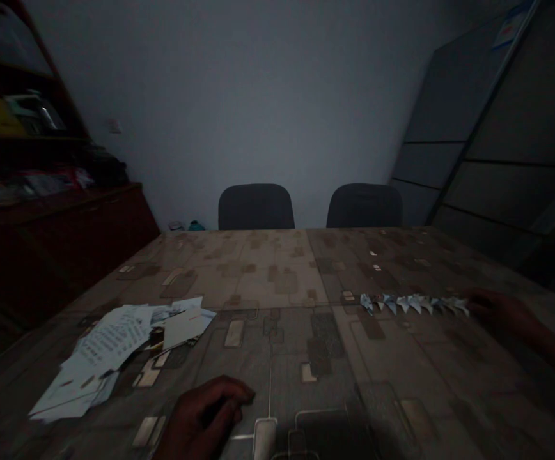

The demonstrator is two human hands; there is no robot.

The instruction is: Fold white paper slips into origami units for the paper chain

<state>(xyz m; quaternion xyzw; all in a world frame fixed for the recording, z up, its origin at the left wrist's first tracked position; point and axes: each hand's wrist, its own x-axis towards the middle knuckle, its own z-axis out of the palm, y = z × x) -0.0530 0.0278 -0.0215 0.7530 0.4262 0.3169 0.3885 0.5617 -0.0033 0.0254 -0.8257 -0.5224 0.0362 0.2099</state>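
The step in hand, as I judge it, is handling the row of small, pointed, folded white-and-grey paper pieces (pixel 414 304) that lies on the right side of the brown-and-grey patterned tabletop (pixel 289 275). My right hand (pixel 491 311) is at the right end of this row, fingers directed toward the last piece; dim light and blur prevent me from telling whether the fingers grip it, merely touch it or stop just short. My left hand (pixel 205 412) rests near the front edge of the view, loosely curled, with a gap between thumb and forefinger and nothing held. The next move on the row calls for light fingertip pressure and level support: folded paper is likely to crease, and the pieces may shift out of line if pushed from one end. Note the surroundings: a loose, overlapping pile of white paper sheets (pixel 109 345), some bearing writing, lies to the left, with a plain pale rectangular card (pixel 184 329) at its right side. The pile is well apart from the row. Two dark grey, round-cornered chair backs (pixel 257 207) stand beyond the far edge. Nothing stands between my hands; low light is the main hindrance.
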